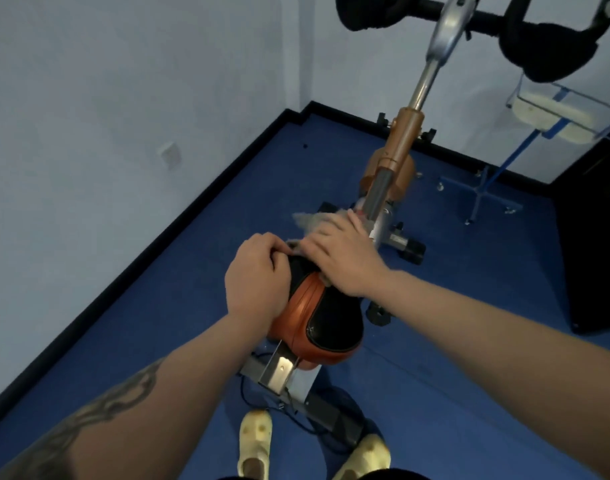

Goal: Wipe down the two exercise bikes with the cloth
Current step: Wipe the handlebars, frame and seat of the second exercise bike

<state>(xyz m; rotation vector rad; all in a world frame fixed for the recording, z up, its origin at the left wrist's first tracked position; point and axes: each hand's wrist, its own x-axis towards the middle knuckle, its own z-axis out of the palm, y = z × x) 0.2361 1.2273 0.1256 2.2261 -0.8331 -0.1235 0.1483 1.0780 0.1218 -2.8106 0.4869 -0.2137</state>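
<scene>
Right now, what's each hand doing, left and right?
Left hand: fingers curled, gripping the front of the bike seat at the cloth's edge.
Right hand: open, fingers flat, pressing the cloth onto the seat.

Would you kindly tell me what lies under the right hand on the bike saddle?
The right hand presses a pale cloth onto the saddle nose. The cloth's far edge shows; the rest, and the saddle beneath, are covered.
</scene>
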